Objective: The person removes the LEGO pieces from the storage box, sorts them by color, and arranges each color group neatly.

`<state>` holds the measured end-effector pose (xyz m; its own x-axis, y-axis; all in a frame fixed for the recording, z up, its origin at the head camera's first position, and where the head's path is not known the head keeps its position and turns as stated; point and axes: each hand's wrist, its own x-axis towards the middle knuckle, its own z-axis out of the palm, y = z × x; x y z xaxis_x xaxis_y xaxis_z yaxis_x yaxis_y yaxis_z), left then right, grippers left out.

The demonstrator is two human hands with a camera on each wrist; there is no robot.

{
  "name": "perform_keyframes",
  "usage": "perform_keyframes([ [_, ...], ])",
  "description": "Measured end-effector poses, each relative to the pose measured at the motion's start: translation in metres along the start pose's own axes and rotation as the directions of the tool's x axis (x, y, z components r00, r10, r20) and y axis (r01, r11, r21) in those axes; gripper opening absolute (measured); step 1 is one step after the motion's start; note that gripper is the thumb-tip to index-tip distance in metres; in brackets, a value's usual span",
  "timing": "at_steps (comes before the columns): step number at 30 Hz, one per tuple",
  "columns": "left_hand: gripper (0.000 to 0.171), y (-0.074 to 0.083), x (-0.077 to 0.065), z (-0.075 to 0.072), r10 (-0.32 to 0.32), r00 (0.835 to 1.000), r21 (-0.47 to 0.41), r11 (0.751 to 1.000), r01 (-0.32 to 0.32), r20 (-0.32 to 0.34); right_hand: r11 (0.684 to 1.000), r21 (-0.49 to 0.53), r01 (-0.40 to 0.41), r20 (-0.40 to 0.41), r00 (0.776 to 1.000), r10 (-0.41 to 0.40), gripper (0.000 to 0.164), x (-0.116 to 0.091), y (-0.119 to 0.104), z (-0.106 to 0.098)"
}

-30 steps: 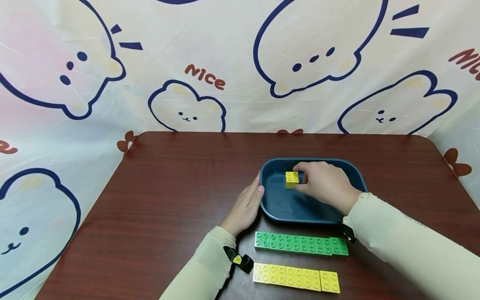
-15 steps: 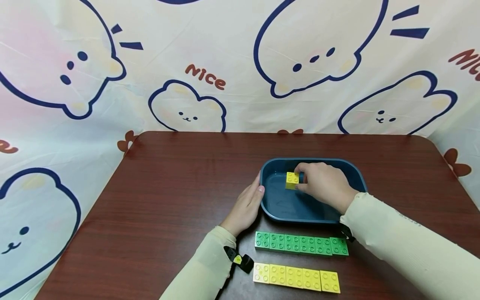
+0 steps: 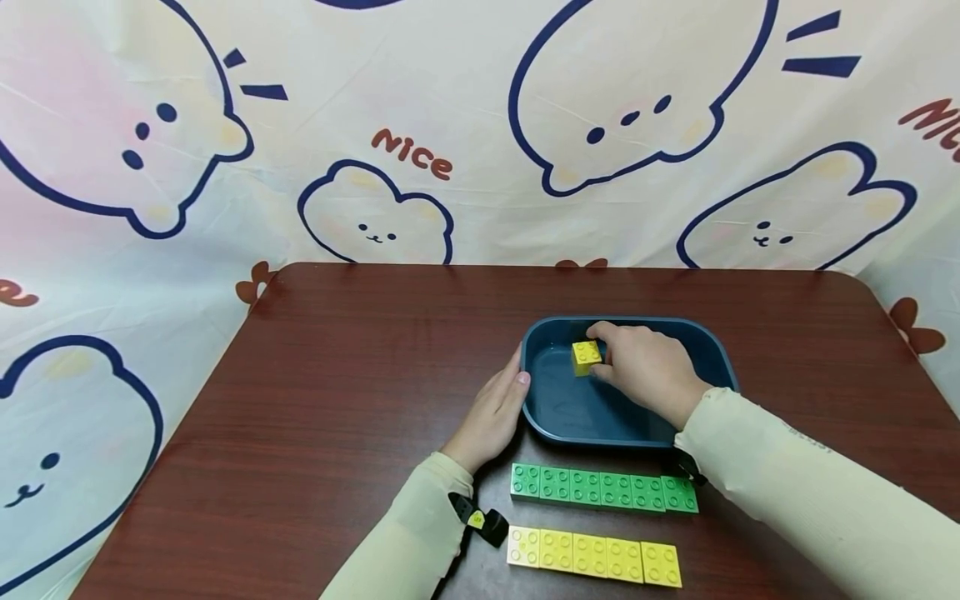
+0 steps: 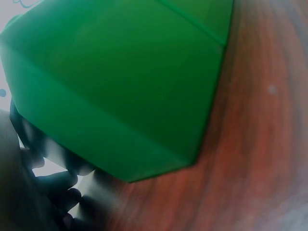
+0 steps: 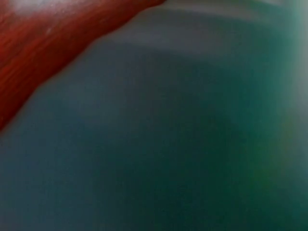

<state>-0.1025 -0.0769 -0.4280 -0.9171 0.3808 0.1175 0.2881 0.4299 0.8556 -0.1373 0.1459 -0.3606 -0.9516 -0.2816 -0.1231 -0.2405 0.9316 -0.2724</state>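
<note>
Inside the dark blue tray is a small yellow toy building block, slightly tilted. My right hand reaches over the tray's right side and pinches that block between thumb and forefinger. Against the tray's left wall rests my left hand, its fingers extended along the outside. In the left wrist view, a green block looms close and dark fingers show at lower left. A blurred blue-green surface fills most of the right wrist view, and the right hand is not visible there.
In front of the tray, a row of green blocks lies on the brown table. Nearer still is a row of yellow blocks. A printed cloth hangs behind the table.
The yellow block has tipped slightly and risen a little in the right hand's pinch. The left hand stays at the tray's side.
</note>
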Motion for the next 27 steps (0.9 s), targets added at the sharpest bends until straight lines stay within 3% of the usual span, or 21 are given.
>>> perform_keyframes([
  [7, 0.051, 0.003, 0.000, 0.000, -0.001, 1.000, -0.004, 1.000, 0.001, 0.002, 1.000, -0.011, 0.011, -0.017, 1.000, -0.011, 0.037, -0.001, 0.002, -0.001],
  [27, 0.052, 0.000, -0.001, 0.000, -0.019, 1.000, 0.023, 1.000, 0.019, 0.002, 0.999, 0.035, -0.008, -0.050, 0.999, 0.010, 0.035, -0.021, 0.009, -0.017],
])
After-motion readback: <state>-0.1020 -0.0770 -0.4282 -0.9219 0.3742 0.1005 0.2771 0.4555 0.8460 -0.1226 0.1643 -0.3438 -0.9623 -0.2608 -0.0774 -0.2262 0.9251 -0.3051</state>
